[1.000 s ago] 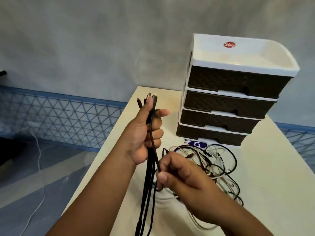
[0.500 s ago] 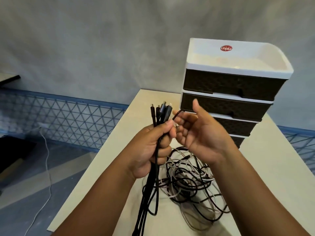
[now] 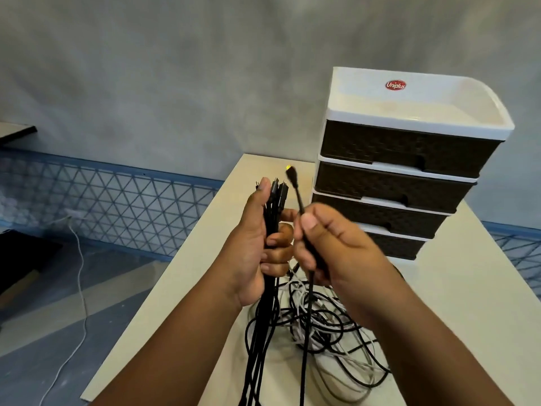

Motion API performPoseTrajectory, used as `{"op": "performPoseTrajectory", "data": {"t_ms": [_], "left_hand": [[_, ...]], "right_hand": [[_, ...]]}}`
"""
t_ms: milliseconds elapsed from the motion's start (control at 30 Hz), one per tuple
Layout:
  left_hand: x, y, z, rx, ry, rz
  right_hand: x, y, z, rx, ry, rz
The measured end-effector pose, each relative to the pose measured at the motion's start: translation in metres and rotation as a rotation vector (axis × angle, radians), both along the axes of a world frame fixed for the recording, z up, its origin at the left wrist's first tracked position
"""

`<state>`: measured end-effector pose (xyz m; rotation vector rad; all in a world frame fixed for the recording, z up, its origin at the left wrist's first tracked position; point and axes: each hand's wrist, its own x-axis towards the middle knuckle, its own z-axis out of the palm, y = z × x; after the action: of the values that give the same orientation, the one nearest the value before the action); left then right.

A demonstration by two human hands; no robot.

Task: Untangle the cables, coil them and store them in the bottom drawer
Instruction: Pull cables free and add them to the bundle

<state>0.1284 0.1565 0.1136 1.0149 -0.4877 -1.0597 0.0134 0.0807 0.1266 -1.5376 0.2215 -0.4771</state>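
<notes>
My left hand (image 3: 257, 244) is closed around a bundle of black cables (image 3: 272, 218), plugs sticking up above my fingers and the strands hanging down past the table edge. My right hand (image 3: 330, 244) pinches a single black cable (image 3: 306, 332) just below its plug (image 3: 291, 172), held upright beside the bundle. A tangled heap of black and white cables (image 3: 330, 335) lies on the table under both hands. The drawer unit (image 3: 409, 159) stands behind, all drawers shut; its bottom drawer (image 3: 398, 244) is partly hidden by my right hand.
The cream table (image 3: 468, 303) ends close on the left (image 3: 164, 276), with floor below. A white cord (image 3: 79, 273) trails on the floor by a blue lattice fence (image 3: 117, 200). A grey wall stands behind.
My right hand rose from the heap, opened near the bundle, and now grips one black cable end upright. The left hand kept the bundle. The view shifted left and down.
</notes>
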Motion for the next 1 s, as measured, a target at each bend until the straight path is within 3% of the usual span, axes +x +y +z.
{"op": "performPoseTrajectory", "data": {"t_ms": [433, 533, 700, 867, 933, 1000], "left_hand": [[0.0, -0.004, -0.011, 0.177, -0.236, 0.197], [0.017, -0.003, -0.009, 0.048, -0.04, 0.264], [0.057, 0.013, 0.001, -0.084, 0.142, 0.32], [0.074, 0.025, 0.001, -0.162, 0.259, 0.238], [0.079, 0.027, -0.001, -0.176, 0.253, 0.24], [0.082, 0.029, -0.001, -0.18, 0.243, 0.226]], "right_hand": [[0.016, 0.023, -0.035, -0.27, 0.112, -0.22], [0.002, 0.035, -0.056, -0.054, 0.202, -0.032], [-0.032, 0.043, -0.093, -0.16, 0.518, 0.497], [-0.033, 0.02, -0.123, -0.032, 0.41, 0.274], [-0.028, 0.014, -0.135, -0.199, 0.409, 0.192], [-0.019, 0.017, -0.142, -0.511, 0.411, 0.176]]}}
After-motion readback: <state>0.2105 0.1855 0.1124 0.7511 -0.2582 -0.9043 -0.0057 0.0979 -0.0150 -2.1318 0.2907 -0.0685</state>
